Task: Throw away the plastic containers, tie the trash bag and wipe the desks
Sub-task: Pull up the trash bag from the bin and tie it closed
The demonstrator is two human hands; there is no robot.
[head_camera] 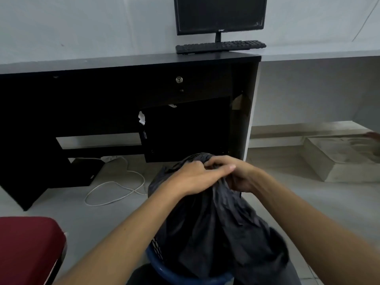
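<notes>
Your left hand (191,175) and right hand (241,178) are meeting at the gathered neck of the trash bag (216,227), both pinching bunched plastic, left fingers (226,168) lying over the right. The bag is sitting in the blue bin (174,274) at six o'clock, its neck stretching toward twelve; a knot is possibly forming, though blur is hiding it.

This is looking like an office: a dark monitor (220,15) and black keyboard (221,46) are sitting on a black desk (123,62) with a locking drawer (179,79), and a computer tower (185,130) is standing underneath. A white cable (115,187) is trailing across the floor (102,221), near a red padded seat (26,247) and a bin (174,275) holding a trash bag (216,223).
</notes>
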